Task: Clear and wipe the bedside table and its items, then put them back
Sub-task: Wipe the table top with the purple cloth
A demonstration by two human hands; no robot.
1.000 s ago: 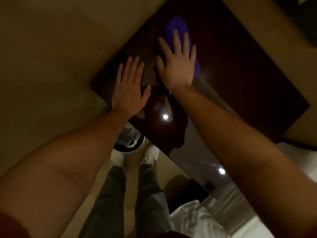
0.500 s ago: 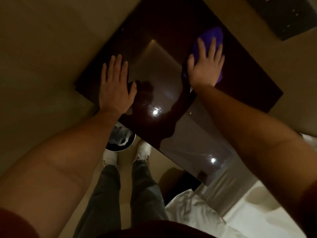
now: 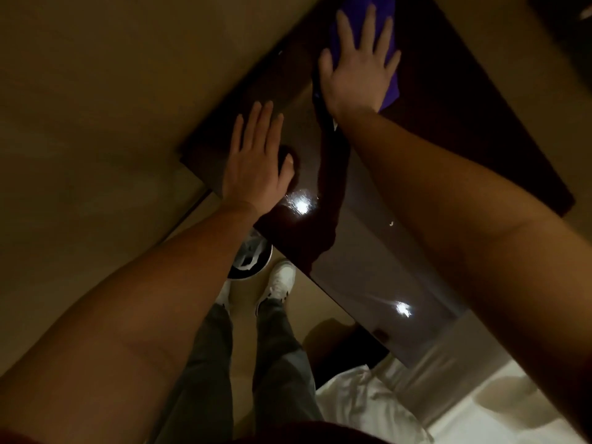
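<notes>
The right hand point(image 3: 358, 72) lies flat with fingers spread and straight on a purple cloth point(image 3: 389, 88), pressing it onto the far part of the dark glossy counter point(image 3: 448, 129). It curls around nothing; it only bears down on the cloth. The left hand point(image 3: 256, 165) is flat too, fingers straight and close together, palm resting on the counter near its left corner and holding nothing. The counter top shows no items on it, only light reflections, so the step in hand looks like the wiping itself, with the putting back not yet done.

To wipe well, the right hand should keep its whole palm on the cloth so that it does not bunch up or slide out from under the fingers. Strokes should overlap and run out to the far and right edges, which look least reached from here. The left hand serves as a brace; it will need to lift off so the patch under it, and the near edge by the bin point(image 3: 251, 254) on the floor, get wiped as well. The polished surface shows smears readily under these lights, so a last pass in one direction would help.
</notes>
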